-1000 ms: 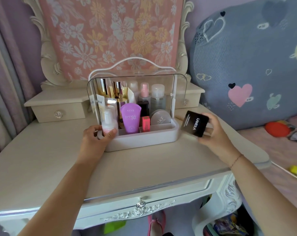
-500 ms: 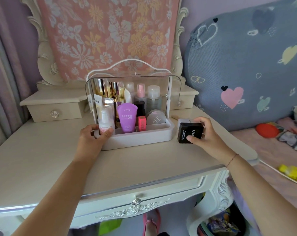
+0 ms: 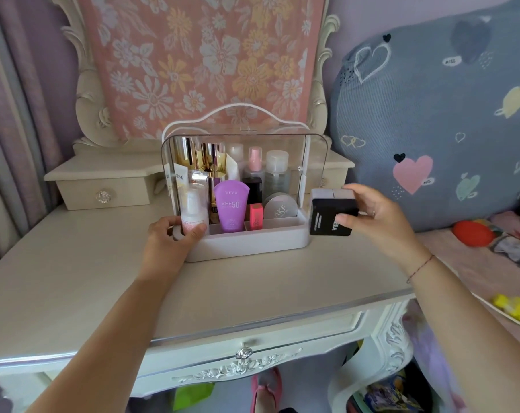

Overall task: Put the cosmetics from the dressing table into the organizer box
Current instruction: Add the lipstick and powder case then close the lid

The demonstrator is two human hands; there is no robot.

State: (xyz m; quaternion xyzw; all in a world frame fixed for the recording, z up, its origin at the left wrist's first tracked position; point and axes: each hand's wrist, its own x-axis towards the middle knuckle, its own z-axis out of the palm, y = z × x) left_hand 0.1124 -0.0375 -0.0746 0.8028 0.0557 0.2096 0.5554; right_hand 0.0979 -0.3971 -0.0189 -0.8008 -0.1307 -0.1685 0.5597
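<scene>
The organizer box (image 3: 253, 242), pale lilac with a clear raised lid, stands mid-table on the dressing table (image 3: 74, 278). It holds several cosmetics, among them a purple SPF50 tube (image 3: 231, 204), a white pump bottle (image 3: 193, 213), a pink lipstick (image 3: 255, 216) and a round compact (image 3: 281, 208). My left hand (image 3: 169, 242) grips the box's front left corner, thumb on the rim. My right hand (image 3: 378, 219) holds a black box (image 3: 324, 219) in the air at the organizer's right end. A pale lilac box (image 3: 330, 193) is pressed behind it in the same grip.
Small drawer units (image 3: 104, 189) flank the floral-covered mirror (image 3: 205, 55) behind the organizer. To the right are a heart-print cushion (image 3: 431, 114) and a bed with a red toy (image 3: 473, 234) and a yellow item (image 3: 515, 308). A curtain hangs at the left.
Half a second ago the black box rested on the table beside the pale box. My right hand has since lifted both up beside the organizer. My left hand kept its grip.
</scene>
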